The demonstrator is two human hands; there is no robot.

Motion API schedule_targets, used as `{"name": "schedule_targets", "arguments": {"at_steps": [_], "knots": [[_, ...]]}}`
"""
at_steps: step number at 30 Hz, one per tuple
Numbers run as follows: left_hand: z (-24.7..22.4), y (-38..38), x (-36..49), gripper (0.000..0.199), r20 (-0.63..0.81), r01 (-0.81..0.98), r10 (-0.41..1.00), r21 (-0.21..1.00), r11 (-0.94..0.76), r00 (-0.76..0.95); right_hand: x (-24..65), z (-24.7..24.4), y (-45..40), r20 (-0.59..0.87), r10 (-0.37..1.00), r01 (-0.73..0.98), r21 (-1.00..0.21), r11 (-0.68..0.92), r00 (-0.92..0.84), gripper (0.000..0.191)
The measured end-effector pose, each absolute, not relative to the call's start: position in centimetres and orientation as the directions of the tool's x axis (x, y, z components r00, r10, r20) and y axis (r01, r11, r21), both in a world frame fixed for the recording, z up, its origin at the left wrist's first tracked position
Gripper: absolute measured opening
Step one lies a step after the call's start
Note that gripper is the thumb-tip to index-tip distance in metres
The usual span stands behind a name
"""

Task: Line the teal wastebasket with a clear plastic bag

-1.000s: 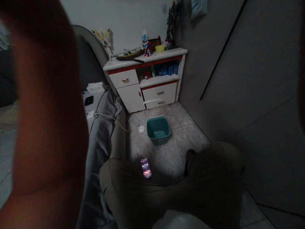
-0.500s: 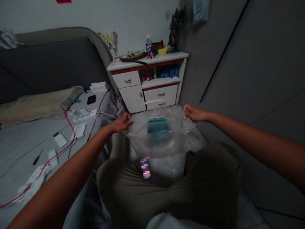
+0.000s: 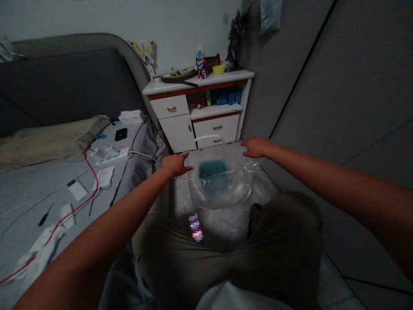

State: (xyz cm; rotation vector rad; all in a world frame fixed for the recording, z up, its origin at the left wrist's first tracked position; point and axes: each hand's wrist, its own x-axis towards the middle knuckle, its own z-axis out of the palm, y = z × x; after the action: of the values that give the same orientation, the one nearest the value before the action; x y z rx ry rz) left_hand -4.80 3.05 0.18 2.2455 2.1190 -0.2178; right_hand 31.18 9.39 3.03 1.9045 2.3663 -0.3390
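Observation:
A clear plastic bag [image 3: 222, 196] is spread over a container with a teal inside [image 3: 213, 170], low on the floor before me. A pale handle [image 3: 209, 137] stands up behind it. My left hand [image 3: 177, 164] is at the bag's left edge, its thumb and a finger spread apart. At the far right edge of the bag is my right hand [image 3: 256, 147], with its visible fingers apart. The bag's front hangs loose and creased. Its film blurs the container's shape.
A white cabinet [image 3: 174, 131] with figures on top stands behind the bag. On the left is a bed [image 3: 61, 172] with a power strip [image 3: 112, 157], cables and a phone [image 3: 121, 134]. A pixelated object [image 3: 195, 228] lies near my knees. Grey panels rise on the right.
Both hands have moved inward, closer to each other, and their fingers have spread. The bag has drawn in around the teal container, its front edge now crumpled rather than stretched between my hands.

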Motion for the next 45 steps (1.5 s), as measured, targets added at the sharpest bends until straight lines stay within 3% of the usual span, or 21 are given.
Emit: {"name": "schedule_targets", "arguments": {"at_steps": [3, 6, 12, 17, 19, 22, 26, 28, 31, 33, 36, 41, 45], "knots": [[-0.3, 2.2, -4.4, 0.113, -0.091, 0.994, 0.996, -0.106, -0.01, 0.0, 31.2, 2.3, 8.3, -0.124, 0.976, 0.984, -0.028, 0.177, -0.179, 0.104], [-1.0, 1.8, -4.4, 0.116, -0.068, 0.993, 0.997, -0.115, 0.015, -0.023, 31.0, 1.4, 7.6, -0.077, 0.986, 0.989, -0.019, 0.149, -0.15, 0.118], [-3.5, 1.1, -4.3, 0.11, -0.017, 0.994, 0.999, -0.1, 0.049, -0.051, 30.3, -1.7, 7.4, -0.019, 0.992, 0.991, -0.039, 0.127, -0.128, 0.122], [-6.5, 0.6, -3.2, 0.105, -0.119, 0.998, 0.991, -0.032, 0.061, -0.065, 29.9, -4.4, 7.5, -0.087, 0.99, 0.994, -0.029, 0.107, -0.109, 0.119], [-7.3, 0.9, -2.9, 0.107, -0.162, 0.998, 0.985, 0.002, 0.069, -0.068, 29.8, -4.8, 7.8, -0.15, 0.983, 0.994, -0.017, 0.106, -0.107, 0.112], [-8.1, 2.1, -3.0, 0.105, -0.201, 0.992, 0.978, 0.093, 0.083, -0.063, 29.8, -4.7, 8.0, -0.17, 0.978, 0.991, 0.035, 0.128, -0.121, 0.086], [-9.4, 4.1, -3.9, 0.087, -0.168, 0.957, 0.985, 0.281, 0.076, -0.029, 28.8, -4.0, 6.2, 0.099, 0.96, 0.962, 0.11, 0.25, -0.261, 0.047], [-10.3, 4.9, -4.5, 0.079, -0.112, 0.923, 0.993, 0.38, 0.065, -0.024, 27.4, -4.4, 4.8, 0.165, 0.908, 0.922, 0.12, 0.369, -0.385, 0.034], [-11.3, 5.7, -5.2, 0.076, -0.036, 0.87, 0.999, 0.491, 0.038, -0.023, 24.1, -6.7, 4.1, 0.048, 0.815, 0.815, 0.084, 0.573, -0.578, 0.032], [-11.3, 5.8, -5.5, 0.078, -0.013, 0.847, 1.0, 0.532, 0.002, 0.007, 21.4, -9.5, 5.4, -0.056, 0.783, 0.783, 0.015, 0.621, -0.62, 0.034], [-10.7, 5.9, -5.6, 0.083, -0.008, 0.823, 0.998, 0.566, -0.047, 0.062, 17.0, -14.6, 9.7, -0.193, 0.813, 0.835, -0.069, 0.547, -0.549, 0.051], [-9.9, 6.1, -5.5, 0.086, -0.05, 0.852, 0.998, 0.524, -0.007, 0.039, 11.9, -23.3, 17.4, -0.511, 0.757, 0.895, -0.059, 0.442, -0.407, 0.111], [-10.4, 7.6, -5.7, 0.078, -0.112, 0.879, 0.993, 0.477, 0.02, 0.038, 11.1, -28.6, 20.2, -0.673, 0.689, 0.926, 0.016, 0.377, -0.27, 0.115]]}}
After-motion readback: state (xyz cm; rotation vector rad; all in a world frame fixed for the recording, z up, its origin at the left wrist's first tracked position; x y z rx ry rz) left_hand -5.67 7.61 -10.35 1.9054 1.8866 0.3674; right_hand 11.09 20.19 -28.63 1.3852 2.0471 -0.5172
